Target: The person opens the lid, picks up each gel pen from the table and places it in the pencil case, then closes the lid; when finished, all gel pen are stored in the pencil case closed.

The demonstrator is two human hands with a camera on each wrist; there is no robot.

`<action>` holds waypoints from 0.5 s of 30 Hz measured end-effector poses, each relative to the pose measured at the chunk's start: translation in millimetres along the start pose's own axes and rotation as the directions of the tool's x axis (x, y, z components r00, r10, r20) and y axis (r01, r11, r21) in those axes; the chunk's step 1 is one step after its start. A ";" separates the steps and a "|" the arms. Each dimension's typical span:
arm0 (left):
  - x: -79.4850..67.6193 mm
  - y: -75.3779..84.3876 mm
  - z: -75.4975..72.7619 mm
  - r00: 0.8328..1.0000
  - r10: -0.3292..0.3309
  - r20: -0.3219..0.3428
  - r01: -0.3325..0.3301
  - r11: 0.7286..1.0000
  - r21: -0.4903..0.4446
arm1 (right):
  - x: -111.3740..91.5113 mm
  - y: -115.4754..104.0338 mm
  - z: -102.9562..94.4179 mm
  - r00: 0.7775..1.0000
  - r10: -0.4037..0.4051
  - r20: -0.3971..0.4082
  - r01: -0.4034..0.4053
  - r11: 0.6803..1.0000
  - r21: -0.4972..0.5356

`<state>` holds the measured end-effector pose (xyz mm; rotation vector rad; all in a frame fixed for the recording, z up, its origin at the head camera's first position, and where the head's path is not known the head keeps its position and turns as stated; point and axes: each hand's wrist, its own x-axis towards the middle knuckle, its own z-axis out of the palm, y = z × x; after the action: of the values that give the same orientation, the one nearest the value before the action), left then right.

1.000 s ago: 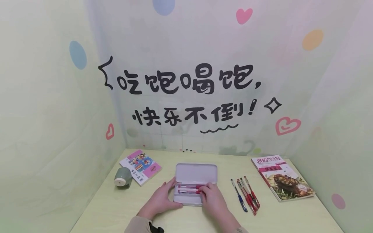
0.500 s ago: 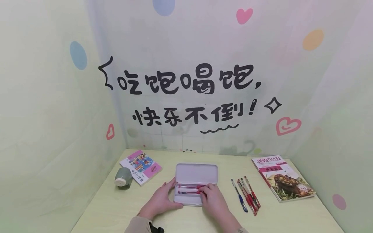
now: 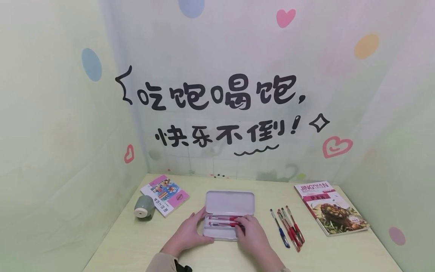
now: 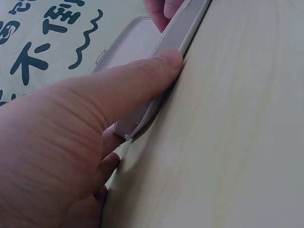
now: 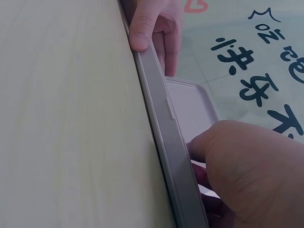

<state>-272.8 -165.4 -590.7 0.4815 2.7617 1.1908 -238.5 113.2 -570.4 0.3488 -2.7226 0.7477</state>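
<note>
Rising behind the pencil case, a pale wall carries bold black lettering, and the table spreads beneath the case. Well to the right of the case lies a magazine; beyond its left end lies a booklet. The case itself sits with its lid raised at the far side.

At the case's left end, the left hand grips it, thumb pressed on the front wall and fingers round behind. The right hand reaches over the case's right end, fingertips down inside; whether they pinch a pen or merely touch it, I cannot tell. Left of the case, beside the booklet, stands a grey-green gadget, perhaps a sharpener.

Smallest are the pens. In the case's rear compartment lie a farther pen and a nearer pen, both red-ended. To the case's right lie a blue pen and three red pens.

The work looks partway along: the case is open with two pens inside, while four remain outside it.

Against the frame half a second earlier, the right fingertips sit slightly farther right, baring more of the nearer pen's red end; the left hand's hold looks unchanged.
</note>
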 end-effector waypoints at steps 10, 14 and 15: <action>0.1 0.9 0.1 1.000 -0.002 -0.002 0.002 1.000 -0.003 | -6.2 12.6 -7.2 0.998 0.037 -0.050 -0.034 0.997 0.067; -0.1 1.5 0.1 1.000 -0.005 -0.004 0.005 1.000 -0.001 | -8.4 19.3 -12.3 0.996 0.064 -0.068 -0.057 0.993 0.103; -0.2 1.6 0.2 1.000 -0.007 -0.005 0.007 1.000 0.000 | -9.1 21.1 -14.0 0.995 0.074 -0.071 -0.066 0.992 0.107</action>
<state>-272.2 -164.3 -589.7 0.4692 2.7652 1.1919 -233.5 139.7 -571.7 0.2437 -2.6436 0.9064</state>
